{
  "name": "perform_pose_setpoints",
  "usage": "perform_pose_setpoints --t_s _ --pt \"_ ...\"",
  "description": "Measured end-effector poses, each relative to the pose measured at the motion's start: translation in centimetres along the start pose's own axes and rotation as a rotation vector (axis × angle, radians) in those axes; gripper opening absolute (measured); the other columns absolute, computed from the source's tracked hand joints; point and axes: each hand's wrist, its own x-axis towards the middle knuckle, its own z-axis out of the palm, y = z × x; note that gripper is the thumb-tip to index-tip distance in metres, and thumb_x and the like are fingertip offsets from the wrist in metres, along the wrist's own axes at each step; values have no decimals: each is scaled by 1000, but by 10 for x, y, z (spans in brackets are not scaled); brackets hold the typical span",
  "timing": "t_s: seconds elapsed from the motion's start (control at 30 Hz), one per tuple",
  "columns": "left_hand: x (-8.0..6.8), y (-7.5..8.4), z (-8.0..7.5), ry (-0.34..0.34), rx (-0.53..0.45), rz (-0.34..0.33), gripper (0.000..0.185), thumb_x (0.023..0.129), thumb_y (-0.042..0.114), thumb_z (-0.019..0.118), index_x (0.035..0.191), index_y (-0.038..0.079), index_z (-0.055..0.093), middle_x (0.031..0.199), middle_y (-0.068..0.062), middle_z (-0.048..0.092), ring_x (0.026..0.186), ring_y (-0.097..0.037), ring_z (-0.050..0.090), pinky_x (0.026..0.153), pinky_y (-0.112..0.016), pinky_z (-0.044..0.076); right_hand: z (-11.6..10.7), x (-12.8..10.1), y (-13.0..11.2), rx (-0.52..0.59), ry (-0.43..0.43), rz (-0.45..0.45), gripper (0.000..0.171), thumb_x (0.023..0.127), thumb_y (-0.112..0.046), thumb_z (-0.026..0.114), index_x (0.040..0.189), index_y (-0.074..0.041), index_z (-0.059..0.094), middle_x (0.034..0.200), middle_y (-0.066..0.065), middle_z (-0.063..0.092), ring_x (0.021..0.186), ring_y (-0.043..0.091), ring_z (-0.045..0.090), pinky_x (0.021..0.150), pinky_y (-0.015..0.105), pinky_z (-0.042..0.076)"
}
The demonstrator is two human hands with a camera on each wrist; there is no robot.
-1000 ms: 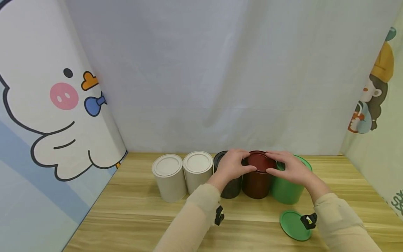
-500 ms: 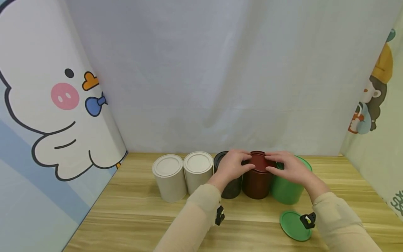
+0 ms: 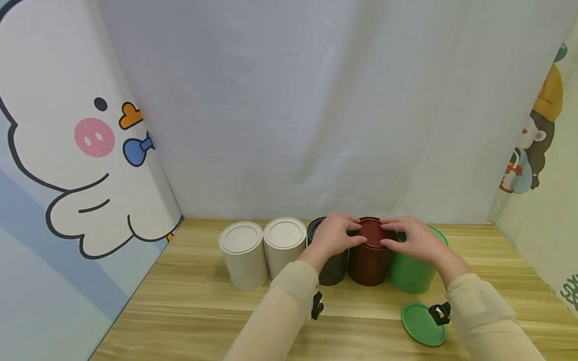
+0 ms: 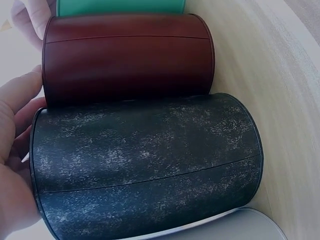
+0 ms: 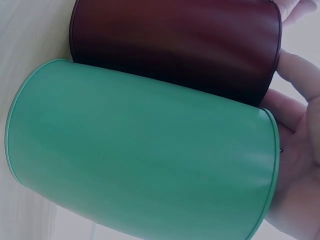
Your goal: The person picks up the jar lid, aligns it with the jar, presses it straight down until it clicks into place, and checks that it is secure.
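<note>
A dark red can (image 3: 368, 265) stands upright in a row of cans, its matching lid (image 3: 372, 233) on top. My left hand (image 3: 333, 235) grips the left side of the lid's rim with thumb and fingers, reaching across the black can (image 3: 333, 272). From the other side my right hand (image 3: 417, 239) holds the rim the same way, over the green can (image 3: 410, 275). In the left wrist view, the thumb is right at the top edge of the red can (image 4: 130, 60). The right wrist view has fingertips at that same edge, beyond the green can (image 5: 140, 150).
Two lidded white cans (image 3: 246, 268) (image 3: 284, 234) continue the row to the left. A round green lid (image 3: 423, 325) lies on the wooden table (image 3: 189, 321) in front of the green can, partly behind the right wrist's camera. A pale curtain (image 3: 289, 110) hangs behind the row.
My right fingertips have shifted slightly inward on the red lid's rim. My left hand keeps its place at the lid, and the cans stay where they were.
</note>
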Motion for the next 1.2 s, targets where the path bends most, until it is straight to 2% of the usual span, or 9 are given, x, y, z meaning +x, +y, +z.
perform_pose_setpoints --t_s 1.2 --pt "3 3 -1 -39 18 -42 39 94 37 70 127 17 70 134 6 61 125 -13 54 100 -25 46 -2 5 -6 -47 -55 52 42 91 -20 73 121 8 66 132 23 59 121 46 52 98 58 44"
